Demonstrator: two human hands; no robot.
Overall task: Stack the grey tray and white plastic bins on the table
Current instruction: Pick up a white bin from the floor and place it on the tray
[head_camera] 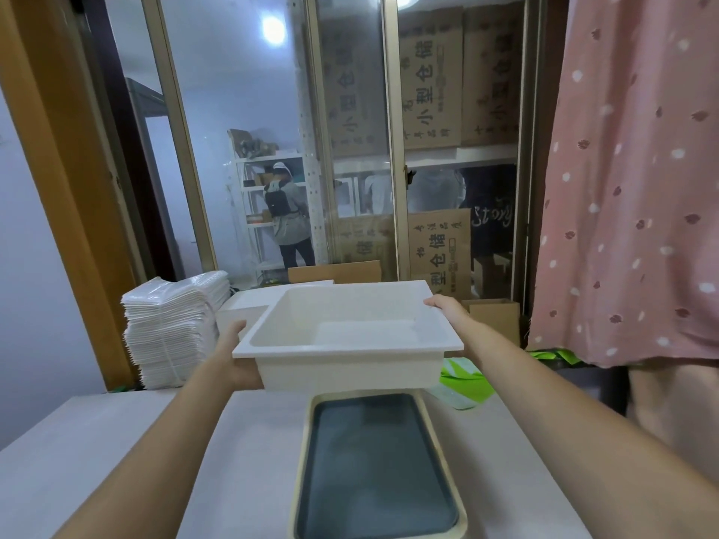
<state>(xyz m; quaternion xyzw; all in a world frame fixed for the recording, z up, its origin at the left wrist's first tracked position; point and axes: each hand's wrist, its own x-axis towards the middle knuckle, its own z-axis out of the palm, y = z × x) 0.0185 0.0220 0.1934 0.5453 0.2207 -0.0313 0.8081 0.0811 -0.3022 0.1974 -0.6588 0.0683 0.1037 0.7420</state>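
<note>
White plastic bin (pixel 350 332) held in the air above the far end of the grey tray (pixel 375 468), which lies flat on the pale surface (pixel 116 453). Left hand (pixel 237 355) grip closed on the bin's left rim and side; right hand (pixel 447 307) grip closed on the right rim. Behind glass doors (pixel 253 149), cardboard boxes (pixel 428 91) printed "小型仓储"; dark cloth lettered "Story" (pixel 492 217). Stack of white trays (pixel 175 328) far left; pink spotted curtain (pixel 630 180) right. A person (pixel 288 215) stands at shelving beyond.
</note>
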